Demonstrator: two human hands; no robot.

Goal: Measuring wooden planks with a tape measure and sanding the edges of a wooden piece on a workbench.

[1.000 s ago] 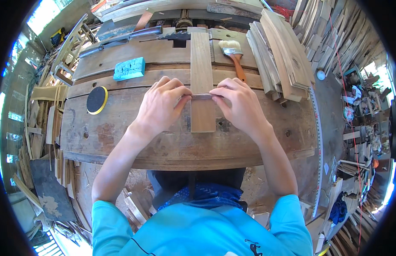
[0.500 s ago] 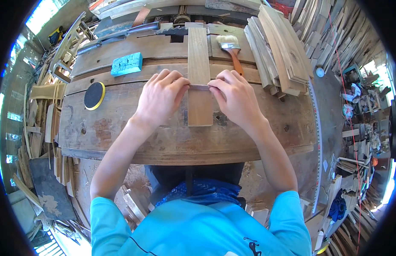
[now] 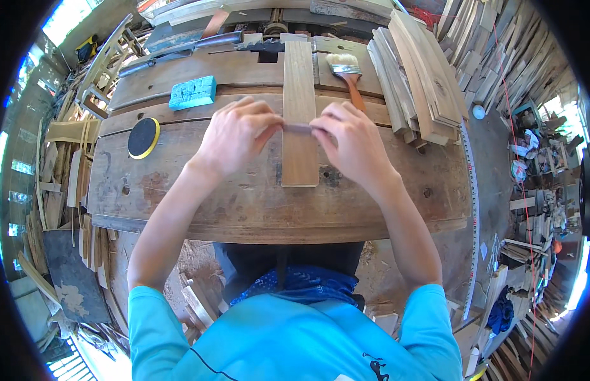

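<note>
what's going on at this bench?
A person's left grip and right grip pinch opposite ends of a thin brownish strip, spanning crosswise over a long, flat wooden board on the workbench. Whether the strip touches the board is unclear. The blue block and round black pad lie to the left; the flat paintbrush lies right of the board.

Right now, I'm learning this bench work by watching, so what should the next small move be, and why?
Probably a short, level slide of the thin strip along the wooden board: the left hand and right hand pinch its opposite ends, it spans the board's width, and bare board shows on both sides.
</note>
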